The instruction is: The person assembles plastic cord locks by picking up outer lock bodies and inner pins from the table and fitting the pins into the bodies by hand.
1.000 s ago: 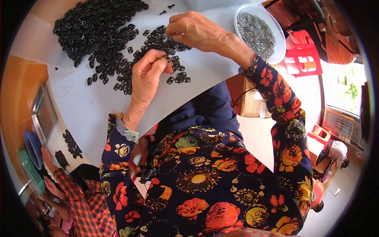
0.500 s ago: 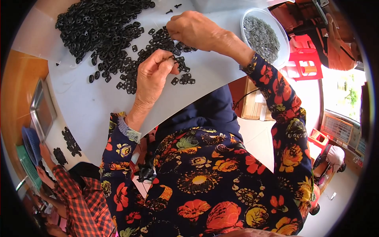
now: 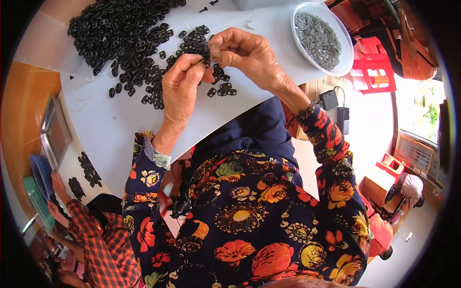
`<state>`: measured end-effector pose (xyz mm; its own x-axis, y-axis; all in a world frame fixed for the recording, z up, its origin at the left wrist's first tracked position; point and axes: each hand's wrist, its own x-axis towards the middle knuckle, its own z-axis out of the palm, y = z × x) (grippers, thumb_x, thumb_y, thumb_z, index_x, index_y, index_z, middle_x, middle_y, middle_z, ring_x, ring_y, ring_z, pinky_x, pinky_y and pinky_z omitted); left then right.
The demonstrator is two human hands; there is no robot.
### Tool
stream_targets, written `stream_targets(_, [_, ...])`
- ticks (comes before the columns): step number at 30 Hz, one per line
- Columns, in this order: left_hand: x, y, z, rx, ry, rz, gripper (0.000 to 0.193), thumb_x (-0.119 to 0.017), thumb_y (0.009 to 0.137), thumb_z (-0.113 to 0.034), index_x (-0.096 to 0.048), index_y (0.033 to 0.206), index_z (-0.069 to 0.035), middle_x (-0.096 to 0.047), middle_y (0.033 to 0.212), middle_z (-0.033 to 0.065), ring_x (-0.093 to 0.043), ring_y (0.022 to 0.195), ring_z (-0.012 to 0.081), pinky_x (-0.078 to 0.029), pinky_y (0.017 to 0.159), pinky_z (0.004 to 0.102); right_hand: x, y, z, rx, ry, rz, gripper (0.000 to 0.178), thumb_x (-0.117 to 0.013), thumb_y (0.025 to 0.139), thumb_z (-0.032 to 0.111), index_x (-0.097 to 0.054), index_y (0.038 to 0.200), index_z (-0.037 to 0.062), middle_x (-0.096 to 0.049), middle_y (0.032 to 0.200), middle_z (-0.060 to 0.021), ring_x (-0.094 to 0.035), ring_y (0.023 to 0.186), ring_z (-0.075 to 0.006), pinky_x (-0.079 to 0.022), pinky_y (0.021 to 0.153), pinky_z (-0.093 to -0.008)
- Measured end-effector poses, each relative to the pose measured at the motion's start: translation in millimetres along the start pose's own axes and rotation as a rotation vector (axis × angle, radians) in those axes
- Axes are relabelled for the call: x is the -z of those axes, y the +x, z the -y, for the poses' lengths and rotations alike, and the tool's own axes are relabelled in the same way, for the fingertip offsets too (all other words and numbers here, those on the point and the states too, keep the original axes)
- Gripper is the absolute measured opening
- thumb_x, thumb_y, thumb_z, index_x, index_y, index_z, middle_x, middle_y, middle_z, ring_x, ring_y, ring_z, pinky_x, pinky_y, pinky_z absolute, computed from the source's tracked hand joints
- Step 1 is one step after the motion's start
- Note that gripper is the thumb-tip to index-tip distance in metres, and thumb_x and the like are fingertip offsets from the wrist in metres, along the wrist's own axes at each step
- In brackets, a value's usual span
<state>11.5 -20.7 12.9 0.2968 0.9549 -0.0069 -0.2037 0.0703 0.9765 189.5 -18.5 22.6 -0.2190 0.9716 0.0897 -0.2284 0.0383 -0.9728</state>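
Note:
My left hand (image 3: pixel 181 86) is closed, thumb and forefinger pinching a small black plastic piece (image 3: pixel 206 62) at their tips. My right hand (image 3: pixel 249 58) is just to its right, thumb and fingers drawn together close to that piece. Whatever lies between the right fingertips is hidden or too small to name. Flat black two-holed pieces (image 3: pixel 193 42) are spread on the white table (image 3: pixel 115 129) under and beyond both hands. A little group of the same pieces (image 3: pixel 225 90) lies nearer me, below the hands.
A large heap of black oval two-holed parts (image 3: pixel 115 36) covers the far left. At the far right is a round white tub (image 3: pixel 349 56) of small clear-grey parts (image 3: pixel 317 41). Two black screws (image 3: pixel 203 9) lie at the back. A co-worker in a checked shirt (image 3: pixel 108 245) sits at left.
My right hand has come back from the pieces toward my left fingertips. The left hand has shifted slightly away from me, still pinching. Black power adapters now show beside my right wrist.

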Motion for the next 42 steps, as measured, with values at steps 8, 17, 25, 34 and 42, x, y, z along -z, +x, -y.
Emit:
stream_targets(8, [-5.2,-3.9,0.6,-0.017,0.062,0.041,0.009,-0.053,0.090,-0.005,-0.059,0.091,0.001,-0.061,0.076,0.0026,-0.057,0.068,0.0073,-0.045,0.065,0.0206,-9.2,-16.1,-16.9,0.054,0.103,-0.086,0.017,-0.062,0.088,0.003,-0.059,0.104,0.0018,-0.061,0.091,-0.0008,-0.057,0.083,-0.0078,-0.049,0.076,-0.0241])
stream_targets(17, [-6.5,-3.5,2.5,-0.046,0.066,0.033,0.009,-0.053,0.091,-0.005,-0.058,0.093,0.002,-0.060,0.076,0.0028,-0.057,0.068,0.0076,-0.046,0.065,0.0207,-14.3,-14.8,-19.7,0.109,0.073,-0.229,0.014,-0.063,0.086,0.001,-0.060,0.100,-0.0001,-0.064,0.087,-0.0011,-0.060,0.081,-0.0069,-0.051,0.075,-0.0233])
stream_targets(25, [-6.0,-3.3,6.5,-0.075,0.072,0.044,0.010,-0.053,0.091,-0.008,-0.058,0.092,0.001,-0.059,0.075,0.0020,-0.057,0.069,0.0070,-0.046,0.065,0.0207,-17.0,-14.9,-21.1,0.088,0.062,-0.231,0.015,-0.064,0.085,0.001,-0.061,0.100,0.0006,-0.064,0.087,-0.0002,-0.059,0.081,-0.0063,-0.051,0.075,-0.0226])
stream_targets(34, [-5.4,-4.1,9.8,-0.160,0.215,0.023,0.008,-0.054,0.091,-0.008,-0.058,0.090,0.000,-0.059,0.074,0.0010,-0.054,0.066,0.0054,-0.043,0.059,0.0188,-17.4,-15.9,-21.7,0.127,0.012,-0.189,0.016,-0.061,0.087,0.000,-0.060,0.103,-0.0014,-0.064,0.087,-0.0015,-0.059,0.082,-0.0068,-0.051,0.076,-0.0224])
stream_targets(42, [-3.6,0.3,5.4,-0.085,0.073,0.052,0.007,-0.054,0.091,-0.006,-0.058,0.090,-0.001,-0.062,0.075,0.0027,-0.057,0.069,0.0061,-0.046,0.063,0.0200,-18.9,-15.7,-20.8,0.066,-0.002,-0.222,0.009,-0.061,0.088,0.005,-0.064,0.092,-0.0035,-0.063,0.081,-0.0016,-0.056,0.074,-0.0062,-0.050,0.069,-0.0222])
